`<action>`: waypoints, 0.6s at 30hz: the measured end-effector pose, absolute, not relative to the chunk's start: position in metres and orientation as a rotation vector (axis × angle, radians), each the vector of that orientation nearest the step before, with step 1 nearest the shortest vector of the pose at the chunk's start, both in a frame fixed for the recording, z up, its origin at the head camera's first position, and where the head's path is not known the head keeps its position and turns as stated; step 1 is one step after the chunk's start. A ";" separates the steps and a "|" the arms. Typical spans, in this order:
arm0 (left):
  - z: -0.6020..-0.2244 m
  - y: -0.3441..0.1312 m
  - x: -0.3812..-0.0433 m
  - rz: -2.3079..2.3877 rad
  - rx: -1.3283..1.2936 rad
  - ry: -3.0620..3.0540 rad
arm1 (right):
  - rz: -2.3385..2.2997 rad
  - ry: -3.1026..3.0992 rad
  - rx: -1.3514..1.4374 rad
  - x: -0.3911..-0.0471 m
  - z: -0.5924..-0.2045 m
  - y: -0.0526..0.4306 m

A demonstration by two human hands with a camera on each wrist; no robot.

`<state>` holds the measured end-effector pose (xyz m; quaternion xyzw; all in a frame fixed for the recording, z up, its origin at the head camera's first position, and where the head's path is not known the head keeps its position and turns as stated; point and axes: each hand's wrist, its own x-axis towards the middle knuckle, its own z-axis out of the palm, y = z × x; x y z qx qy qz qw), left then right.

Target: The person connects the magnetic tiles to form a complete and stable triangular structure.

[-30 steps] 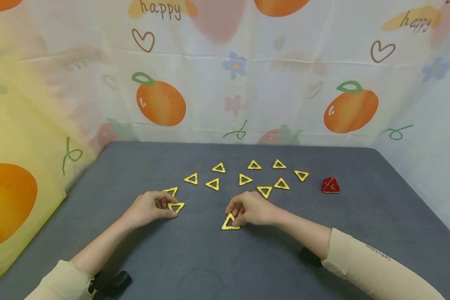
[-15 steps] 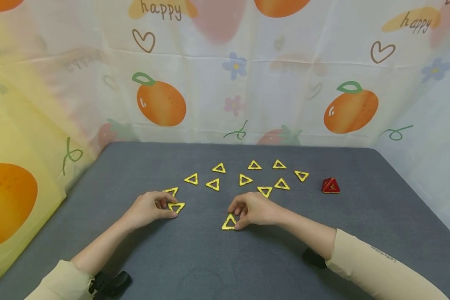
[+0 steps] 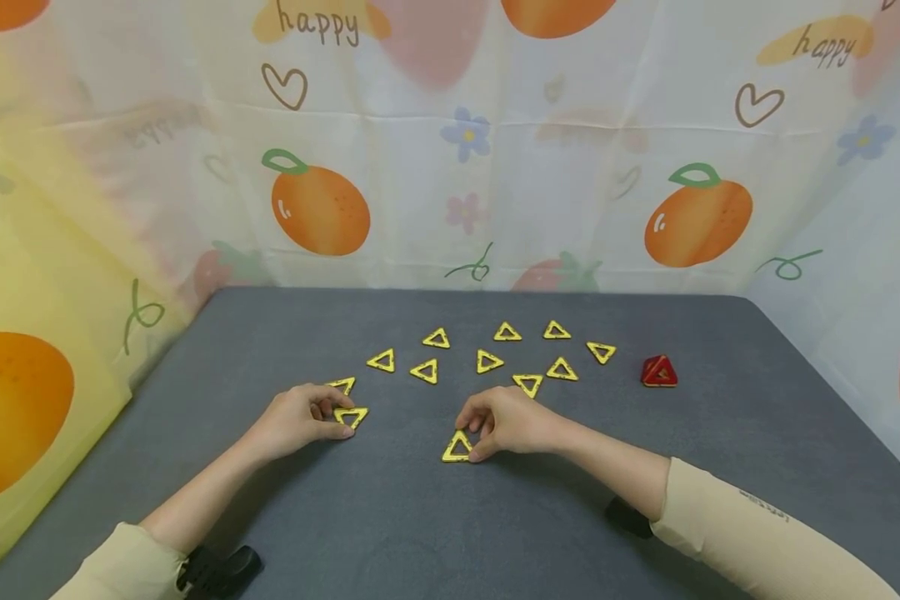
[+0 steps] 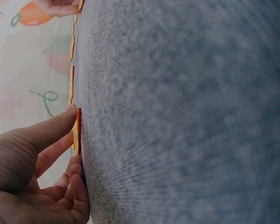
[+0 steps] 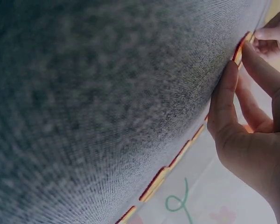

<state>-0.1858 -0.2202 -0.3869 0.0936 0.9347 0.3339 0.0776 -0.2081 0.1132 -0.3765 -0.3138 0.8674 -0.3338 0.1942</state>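
Observation:
In the head view, my left hand [image 3: 300, 419] pinches a yellow triangular frame tile [image 3: 361, 418] at the left, thumb at its near corner and a finger at its far edge. Another yellow triangle [image 3: 347, 384] lies just beyond those fingers, partly covered. Nearer the middle, my right hand [image 3: 513, 419] holds a second yellow triangle tile [image 3: 456, 457] between thumb and forefinger, point facing away. Seen edge-on in the left wrist view, the left tile [image 4: 77, 130] shows a red side towards the table. The right wrist view has the right tile [image 5: 241, 49] flat at the fingertips.
Several more yellow triangles, such as one tile [image 3: 382, 366], lie scattered across the grey table [image 3: 390, 517] beyond both hands. One triangle [image 3: 527, 390] sits right behind the right hand. A red pyramid [image 3: 659, 372] stands at the right. A fruit-print cloth [image 3: 420, 167] hangs behind.
My right hand has shifted slightly right along its tile, uncovering more of it, and the fingers now sit at its right edge. The left hand and the other tiles stay in place.

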 end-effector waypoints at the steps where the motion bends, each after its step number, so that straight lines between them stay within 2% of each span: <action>1: -0.387 -0.220 -0.186 0.994 0.285 2.805 | -0.938 2.429 -0.879 -0.208 -0.377 0.113; 18: -0.382 -0.211 -0.190 1.046 0.401 2.833 | -0.928 2.439 -0.890 -0.208 -0.378 0.113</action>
